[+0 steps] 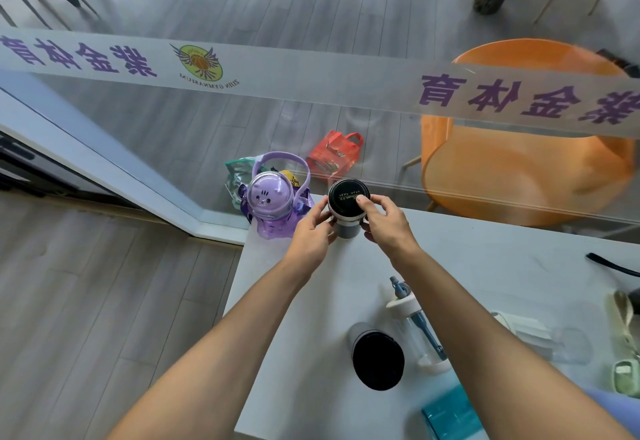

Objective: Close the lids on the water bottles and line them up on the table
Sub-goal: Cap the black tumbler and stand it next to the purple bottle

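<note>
While my bare forearms stretch out over the white table (304, 318), a dark open tumbler (378, 358) stands nearest me, below and to the right of my grip, with a clear bottle with a blue straw (420, 327) just beside it and another clear bottle (540, 337) lying further right. A teal box (450, 417) sits at the near edge. Farther out, my left hand (311, 233) and right hand (386, 221) both clasp the black-lidded bottle (348, 206), my right thumb pressed on its lid. Just left of my grip stands the purple bottle (272, 202). Beyond the table's far edge rises a glass partition (311, 72) with a lettered strip; through it lie grey plank flooring (242, 7), a red bag (334, 154) and an orange chair (519, 149).
</note>
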